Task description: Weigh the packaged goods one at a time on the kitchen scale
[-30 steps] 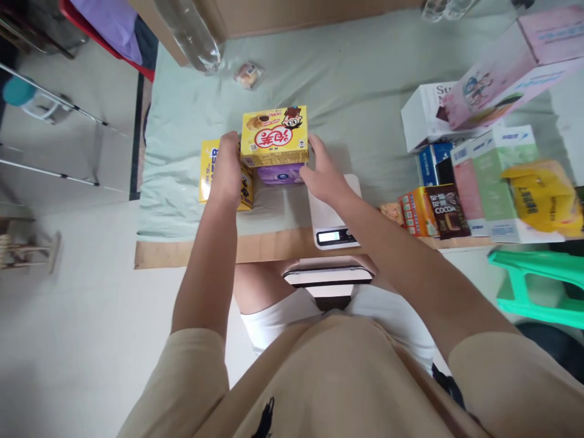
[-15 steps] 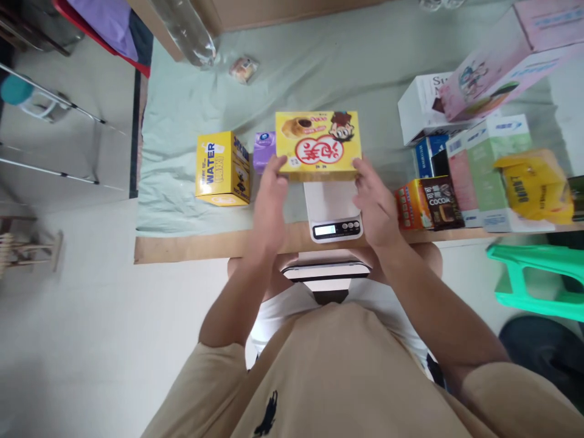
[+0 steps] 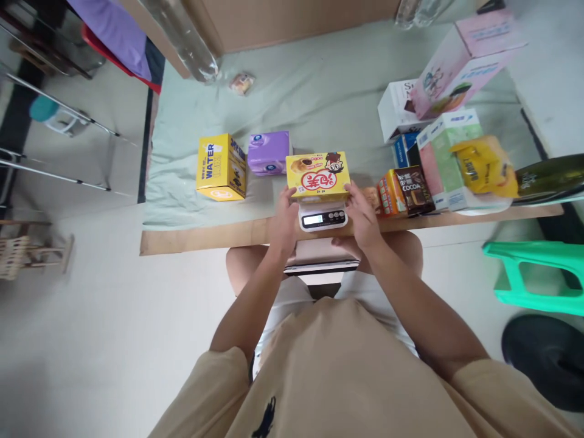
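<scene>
Between my two hands is a yellow snack box [image 3: 317,175] with red lettering and a cartoon figure. My left hand [image 3: 285,220] grips its left front corner and my right hand [image 3: 361,214] its right front corner. The box is over the white kitchen scale [image 3: 325,220], covering most of its platform; I cannot tell whether it rests there. The scale's lit display and buttons show at the front. Just behind and to the left lies a purple tissue pack [image 3: 270,153]. A yellow box marked WATER [image 3: 221,166] stands farther left.
On the right are a cocoa box [image 3: 415,190], a green-and-white carton [image 3: 449,155], a yellow packet [image 3: 484,167], a pink box [image 3: 465,64] and a dark green bottle [image 3: 552,179]. A small wrapped snack [image 3: 241,83] lies farther back. A green stool [image 3: 515,274] stands right.
The yellow snack box has come down and toward me, over the scale, with both hands still on it. More of the purple tissue pack shows. The camera view has shifted.
</scene>
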Action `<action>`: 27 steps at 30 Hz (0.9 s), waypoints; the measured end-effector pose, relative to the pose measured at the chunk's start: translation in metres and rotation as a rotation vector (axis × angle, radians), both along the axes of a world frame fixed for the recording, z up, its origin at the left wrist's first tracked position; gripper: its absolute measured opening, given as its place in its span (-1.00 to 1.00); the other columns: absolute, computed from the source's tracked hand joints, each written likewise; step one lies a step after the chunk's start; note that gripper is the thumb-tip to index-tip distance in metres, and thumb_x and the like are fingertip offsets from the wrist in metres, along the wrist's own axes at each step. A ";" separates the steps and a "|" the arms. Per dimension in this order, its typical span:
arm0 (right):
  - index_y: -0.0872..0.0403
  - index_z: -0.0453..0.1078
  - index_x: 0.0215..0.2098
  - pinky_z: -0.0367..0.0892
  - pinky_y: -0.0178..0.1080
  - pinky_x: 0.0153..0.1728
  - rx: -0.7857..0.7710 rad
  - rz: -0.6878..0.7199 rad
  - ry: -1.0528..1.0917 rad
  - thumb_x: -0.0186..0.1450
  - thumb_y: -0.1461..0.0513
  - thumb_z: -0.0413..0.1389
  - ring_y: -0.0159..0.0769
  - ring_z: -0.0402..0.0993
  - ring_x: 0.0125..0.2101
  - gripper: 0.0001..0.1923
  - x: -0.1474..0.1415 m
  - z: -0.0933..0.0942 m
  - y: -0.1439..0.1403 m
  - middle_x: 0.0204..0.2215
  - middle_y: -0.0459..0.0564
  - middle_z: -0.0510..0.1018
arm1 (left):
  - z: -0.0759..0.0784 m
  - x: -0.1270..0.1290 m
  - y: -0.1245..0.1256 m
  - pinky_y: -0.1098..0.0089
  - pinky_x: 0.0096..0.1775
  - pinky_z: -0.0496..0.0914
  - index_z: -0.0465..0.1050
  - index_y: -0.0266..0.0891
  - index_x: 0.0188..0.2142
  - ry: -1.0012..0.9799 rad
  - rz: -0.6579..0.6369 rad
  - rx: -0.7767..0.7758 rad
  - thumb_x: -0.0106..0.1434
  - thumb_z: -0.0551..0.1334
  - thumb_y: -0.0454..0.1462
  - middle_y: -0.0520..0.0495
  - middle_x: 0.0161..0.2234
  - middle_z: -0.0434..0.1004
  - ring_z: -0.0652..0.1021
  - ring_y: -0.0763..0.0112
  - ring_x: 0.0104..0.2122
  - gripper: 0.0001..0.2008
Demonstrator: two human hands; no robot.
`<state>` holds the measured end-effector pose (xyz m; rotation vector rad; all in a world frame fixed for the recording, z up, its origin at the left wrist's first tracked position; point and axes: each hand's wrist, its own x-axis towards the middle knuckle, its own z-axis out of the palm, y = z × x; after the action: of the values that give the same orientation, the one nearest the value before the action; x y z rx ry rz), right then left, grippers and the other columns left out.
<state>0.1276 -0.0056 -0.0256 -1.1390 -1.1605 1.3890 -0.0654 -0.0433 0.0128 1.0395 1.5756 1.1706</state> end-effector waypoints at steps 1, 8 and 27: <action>0.00 0.37 0.25 -0.05 0.06 0.57 0.009 0.004 -0.018 0.23 -0.03 0.19 -0.09 0.04 0.54 -0.34 0.000 -0.003 0.000 0.51 0.07 0.18 | -0.001 0.002 0.000 0.14 0.53 0.05 0.32 -0.08 0.25 -0.001 0.024 -0.016 0.44 0.07 -0.05 -0.10 0.47 0.21 0.20 0.25 0.51 -0.55; -0.08 0.29 0.30 -0.06 0.08 0.57 0.048 -0.040 -0.070 0.32 -0.01 0.13 -0.11 0.08 0.51 -0.39 0.005 -0.014 -0.008 0.48 0.00 0.21 | -0.012 0.001 -0.017 0.22 0.40 0.21 0.45 -0.13 0.08 -0.005 0.140 0.085 0.38 0.18 -0.12 -0.13 0.26 0.48 0.38 0.22 0.36 -0.68; 0.01 0.41 -0.21 0.30 -0.34 -0.46 -0.189 -0.200 0.023 0.24 0.00 0.18 -0.47 0.36 -0.53 -0.71 0.036 -0.019 -0.101 -0.49 -0.17 0.50 | -0.047 -0.011 -0.093 0.36 -0.50 -0.02 -0.05 -0.18 -0.72 -0.481 0.103 0.023 0.20 0.22 -0.18 0.08 -0.68 -0.09 0.11 0.53 -0.62 -0.49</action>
<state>0.1632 -0.1068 -0.0450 -1.3300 -0.8862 1.3729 -0.0767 -0.1360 -0.0343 0.6302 1.2449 1.3894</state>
